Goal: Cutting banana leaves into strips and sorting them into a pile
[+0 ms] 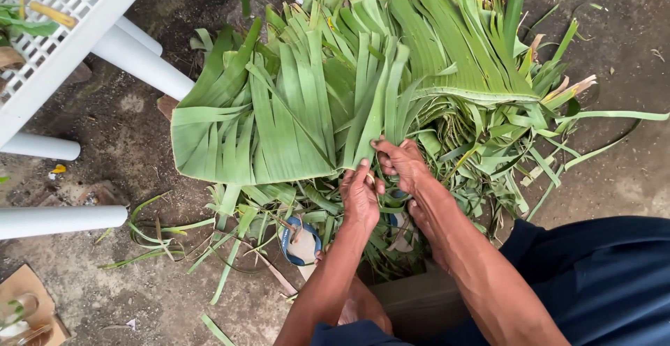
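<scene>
A big heap of torn green banana leaves (335, 95) lies on the dirt ground in front of me. My left hand (360, 196) and my right hand (401, 164) meet at the near edge of the heap, each pinching the end of a narrow leaf strip (370, 126) that runs up into the pile. The two hands touch each other at the fingertips. Thin leaf scraps (230, 248) are scattered under my forearms.
A white plastic chair (77, 35) stands tipped at the left with its legs (63, 220) pointing right. A blue-strapped sandal (301, 243) lies under the scraps. Cardboard (28, 304) sits at the bottom left. My dark blue clothing (600, 283) fills the bottom right.
</scene>
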